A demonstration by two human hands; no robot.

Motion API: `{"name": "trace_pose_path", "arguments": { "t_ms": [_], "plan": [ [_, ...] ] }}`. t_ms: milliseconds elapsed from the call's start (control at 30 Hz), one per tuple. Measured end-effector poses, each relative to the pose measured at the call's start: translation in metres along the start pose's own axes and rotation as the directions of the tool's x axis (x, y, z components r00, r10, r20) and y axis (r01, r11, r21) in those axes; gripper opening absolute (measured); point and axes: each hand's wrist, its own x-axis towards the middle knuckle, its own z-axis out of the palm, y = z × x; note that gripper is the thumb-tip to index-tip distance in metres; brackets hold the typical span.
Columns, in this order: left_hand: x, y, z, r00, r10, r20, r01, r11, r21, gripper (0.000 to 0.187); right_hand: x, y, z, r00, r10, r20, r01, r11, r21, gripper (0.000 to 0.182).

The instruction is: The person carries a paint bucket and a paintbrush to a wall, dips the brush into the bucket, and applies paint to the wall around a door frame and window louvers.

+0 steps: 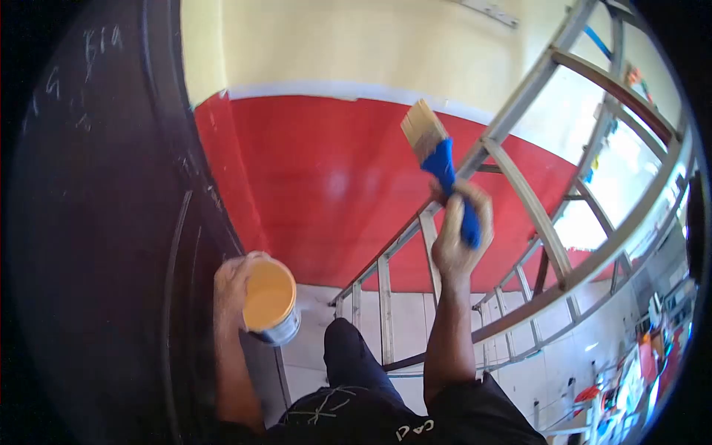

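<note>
Nearest the camera, below the metal railing, the person's dark trousers fill the bottom of the view, one knee pushed forward toward the pale tiled floor at the railing's foot. Left of the railing, the left hand is closed around the side of a small metal paint can, fingers wrapped round its far wall so that the can sits upright with its open mouth facing up; the can is filled with yellow-orange paint. The can hangs close beside the dark door, well left of the railing, and the forearm runs down along the door's edge. Further up, directly in front of the railing's slanted bars, the right hand is clenched tight around the blue handle of a paintbrush, the arm stretched upward from the lower frame. The brush points up and to the left, its pale bristles raised above the hand and standing just off the red wall; whether the bristles touch the wall cannot be told. Behind the railing, the red band of wall ends at a whitish strip, and above that lies the cream upper wall.
</note>
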Motion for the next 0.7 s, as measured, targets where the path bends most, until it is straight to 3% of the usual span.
{"name": "trace_pose_path", "arguments": {
  "t_ms": [33, 67, 100, 133, 167, 200, 233, 333, 400, 567, 633, 700],
  "plan": [
    [0.008, 0.002, 0.003, 0.999, 0.039, -0.008, -0.039, 0.999, 0.024, 0.023, 0.018, 0.002, 0.011, 0.998, 0.058, -0.034, -0.054, 0.994, 0.099, 0.014],
    [0.014, 0.011, 0.007, 0.999, -0.020, -0.040, 0.020, 1.000, -0.001, 0.021, 0.039, 0.005, 0.020, 0.989, 0.138, -0.061, -0.124, 0.972, 0.200, 0.015],
    [0.020, 0.019, 0.010, 0.994, -0.079, -0.072, 0.077, 0.997, -0.029, 0.020, 0.055, 0.022, 0.024, 0.995, 0.084, -0.060, -0.074, 0.985, 0.155, 0.018],
    [0.034, 0.008, 0.000, 0.999, -0.028, -0.024, 0.031, 0.993, 0.115, 0.033, 0.071, 0.024, 0.033, 0.991, 0.118, -0.069, -0.110, 0.988, 0.111, 0.020],
    [0.040, 0.016, 0.002, 0.999, 0.024, 0.026, -0.025, 0.999, 0.039, 0.030, 0.085, 0.043, 0.037, 0.991, 0.110, -0.077, -0.103, 0.990, 0.091, 0.024],
    [0.047, 0.023, 0.006, 1.000, 0.003, -0.022, -0.001, 0.994, 0.108, 0.027, 0.095, 0.039, 0.046, 0.987, 0.160, 0.023, -0.161, 0.965, 0.209, 0.027],
    [0.058, 0.025, 0.012, 0.998, 0.013, -0.058, -0.003, 0.985, 0.175, 0.025, 0.106, 0.052, 0.048, 0.992, 0.104, 0.075, -0.119, 0.967, 0.224, 0.028],
    [0.094, 0.021, 0.021, 0.995, 0.066, -0.073, -0.048, 0.974, 0.222, 0.020, 0.129, 0.072, 0.063, 0.993, 0.073, 0.092, -0.087, 0.984, 0.158, 0.029],
    [0.116, 0.026, 0.030, 0.991, 0.117, -0.058, -0.089, 0.928, 0.361, 0.019, 0.141, 0.104, 0.064, 0.996, 0.017, 0.086, -0.031, 0.986, 0.165, 0.029],
    [0.176, 0.036, 0.050, 0.973, 0.229, -0.026, -0.171, 0.791, 0.587, 0.011, 0.150, 0.178, 0.053, 0.981, 0.124, 0.152, -0.142, 0.983, 0.113, 0.022],
    [0.195, 0.059, 0.066, 0.971, 0.238, 0.026, -0.188, 0.692, 0.697, 0.009, 0.148, 0.188, 0.044, 0.961, 0.140, 0.239, -0.131, 0.990, -0.052, 0.028],
    [0.218, 0.063, 0.066, 0.934, 0.339, 0.110, -0.299, 0.579, 0.758, 0.010, 0.145, 0.192, 0.044, 0.975, 0.123, 0.185, -0.092, 0.981, -0.171, 0.031]
  ]
}}
